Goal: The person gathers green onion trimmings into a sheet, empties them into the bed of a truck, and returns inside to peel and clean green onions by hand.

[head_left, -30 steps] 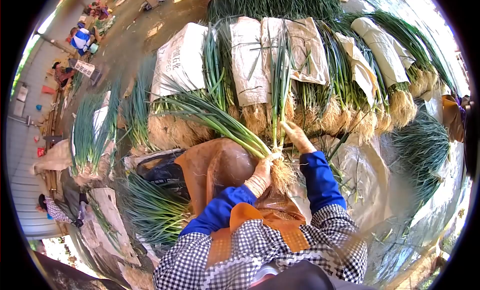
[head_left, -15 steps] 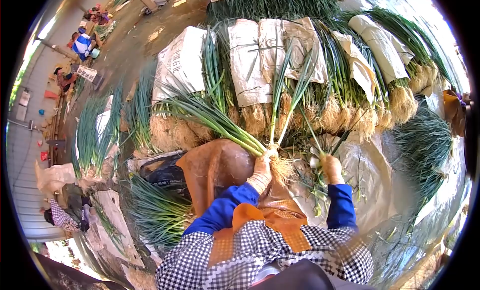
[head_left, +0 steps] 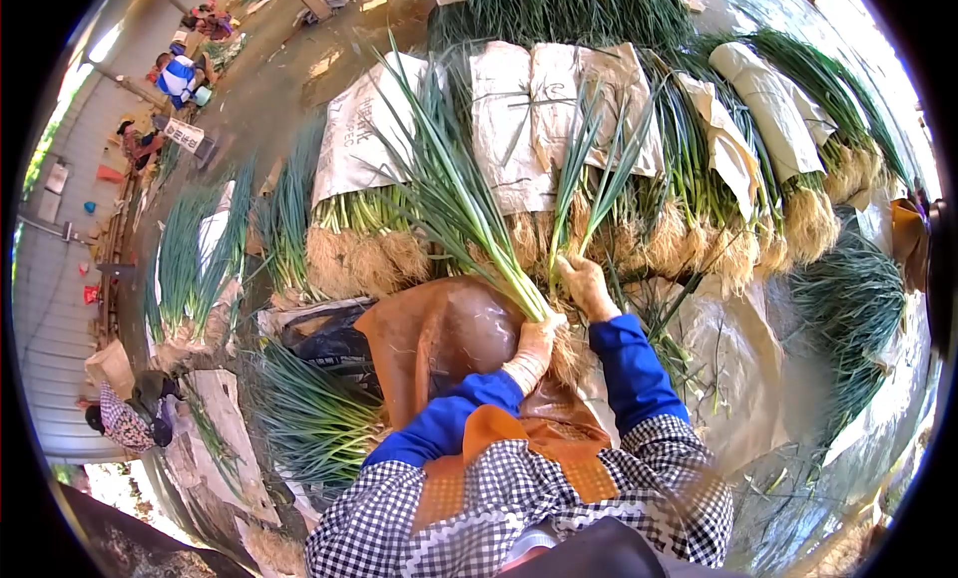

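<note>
My left hand [head_left: 536, 347] is closed around the lower stems of a bunch of green onions [head_left: 496, 251], just above the roots. The bunch's leaves fan up and to the left, and its pale roots [head_left: 567, 357] hang beside my fingers. Up and to the right, my right hand [head_left: 589, 287] has its fingers closed on the lower ends of a few green onion stalks [head_left: 599, 207] with leaves pointing upward. A brown apron [head_left: 439, 319] covers my lap under the left hand.
Ahead lies a row of green onion bundles, several wrapped in white sacking [head_left: 364, 129]. A loose pile of green onions [head_left: 319, 408] is at my left, another pile [head_left: 848, 299] at the right. A plastic sheet [head_left: 738, 369] lies right of my lap. Other people [head_left: 135, 418] sit far left.
My right hand has moved left and up, closer to the left hand, and now grips the upright stalks. The left hand's bunch has swung more upright; those stalks are now apart from it.
</note>
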The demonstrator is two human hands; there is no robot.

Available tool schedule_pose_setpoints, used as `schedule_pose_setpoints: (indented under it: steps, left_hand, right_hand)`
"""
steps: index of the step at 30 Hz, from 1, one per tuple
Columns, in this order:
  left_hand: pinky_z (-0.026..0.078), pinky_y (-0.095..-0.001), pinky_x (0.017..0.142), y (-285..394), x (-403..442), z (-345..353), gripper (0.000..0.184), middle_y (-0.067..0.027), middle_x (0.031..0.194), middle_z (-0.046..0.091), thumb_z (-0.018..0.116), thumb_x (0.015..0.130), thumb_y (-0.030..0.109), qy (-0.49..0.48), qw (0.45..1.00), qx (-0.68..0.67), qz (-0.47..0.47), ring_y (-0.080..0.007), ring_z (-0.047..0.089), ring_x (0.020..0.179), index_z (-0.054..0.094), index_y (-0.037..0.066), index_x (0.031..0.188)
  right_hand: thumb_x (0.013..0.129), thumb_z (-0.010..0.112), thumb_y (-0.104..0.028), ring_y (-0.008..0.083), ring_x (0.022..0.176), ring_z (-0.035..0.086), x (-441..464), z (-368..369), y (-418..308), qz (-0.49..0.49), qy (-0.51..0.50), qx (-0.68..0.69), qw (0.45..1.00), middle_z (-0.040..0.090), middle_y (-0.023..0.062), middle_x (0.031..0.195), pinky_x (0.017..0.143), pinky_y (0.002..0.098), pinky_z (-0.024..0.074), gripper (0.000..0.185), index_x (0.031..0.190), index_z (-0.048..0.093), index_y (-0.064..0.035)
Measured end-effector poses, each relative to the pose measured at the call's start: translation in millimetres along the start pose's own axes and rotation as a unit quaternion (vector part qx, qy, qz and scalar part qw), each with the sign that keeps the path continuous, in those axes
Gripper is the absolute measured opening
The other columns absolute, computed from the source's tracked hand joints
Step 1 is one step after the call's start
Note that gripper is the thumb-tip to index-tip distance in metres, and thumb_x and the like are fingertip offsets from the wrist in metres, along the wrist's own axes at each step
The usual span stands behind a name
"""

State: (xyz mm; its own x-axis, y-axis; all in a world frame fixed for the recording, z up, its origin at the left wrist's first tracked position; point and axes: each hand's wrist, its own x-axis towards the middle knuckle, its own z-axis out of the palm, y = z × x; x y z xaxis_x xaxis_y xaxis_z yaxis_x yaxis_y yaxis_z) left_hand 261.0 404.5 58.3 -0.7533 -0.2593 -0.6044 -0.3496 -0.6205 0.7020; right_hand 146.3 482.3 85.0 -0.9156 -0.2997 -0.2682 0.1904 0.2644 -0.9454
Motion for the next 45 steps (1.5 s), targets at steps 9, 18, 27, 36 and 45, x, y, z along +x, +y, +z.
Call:
schedule_pose_setpoints:
  steps: [9,18,27,36,45]
  left_hand:
    - [0.045,-0.0233,0.061,15.9,-0.9,4.5,0.016,-0.0016,0.074,0.057,0.06,0.074,0.009,-0.014,0.999,-0.043,-0.017,-0.0124,0.054,0.066,0.059,0.002,0.088]
    - [0.045,-0.0254,0.051,30.3,-16.2,9.6,0.022,-0.0018,0.067,0.054,0.057,0.075,0.008,-0.081,0.989,-0.103,-0.067,-0.0138,0.053,0.057,0.058,0.003,0.096]
    - [0.051,-0.0322,0.066,53.1,-12.6,6.2,0.02,-0.0082,0.081,0.058,0.056,0.075,0.002,-0.067,0.967,-0.118,-0.216,-0.0203,0.057,0.071,0.055,0.003,0.095]
    - [0.043,-0.0247,0.062,150.5,-50.0,6.0,0.033,-0.0011,0.082,0.044,0.061,0.075,0.008,-0.381,0.88,-0.272,-0.085,-0.011,0.045,0.072,0.046,0.003,0.103]
    - [0.045,-0.0299,0.073,129.2,-32.2,-6.9,0.047,-0.0043,0.085,0.047,0.064,0.072,0.01,-0.344,0.89,-0.29,-0.074,-0.0185,0.049,0.082,0.043,0.002,0.113]
  right_hand:
    - [0.082,0.058,-0.032,0.0048,0.052,0.049,-120.8,-168.6,32.8,0.18,-0.027,0.029,0.983,0.054,-0.0057,0.061,0.046,0.02,0.0343,0.024,0.075,0.063,-0.0103]
    - [0.088,0.048,-0.04,0.0152,0.084,0.055,-58.0,-43.6,-5.8,0.111,-0.062,0.208,0.97,0.06,0.0081,0.094,0.074,0.0284,0.0422,0.043,0.111,0.053,-0.0036]
    - [0.084,0.055,-0.037,0.0169,0.053,0.058,-40.2,-11.4,-28.9,-0.13,0.033,-0.294,0.946,0.057,0.0058,0.057,0.046,0.0306,0.0443,0.03,0.072,0.059,-0.0099]
    - [0.08,0.056,-0.044,0.0289,0.077,0.061,105.5,-45.0,-9.6,0.036,0.106,-0.342,0.933,0.063,0.0154,0.081,0.07,0.0342,0.0471,0.042,0.098,0.061,-0.0073]
    - [0.084,0.057,-0.022,0.0154,0.078,0.061,12.7,-95.2,-16.2,-0.041,0.027,0.272,0.961,0.064,0.0055,0.094,0.068,0.025,0.0487,0.034,0.113,0.056,-0.0033]
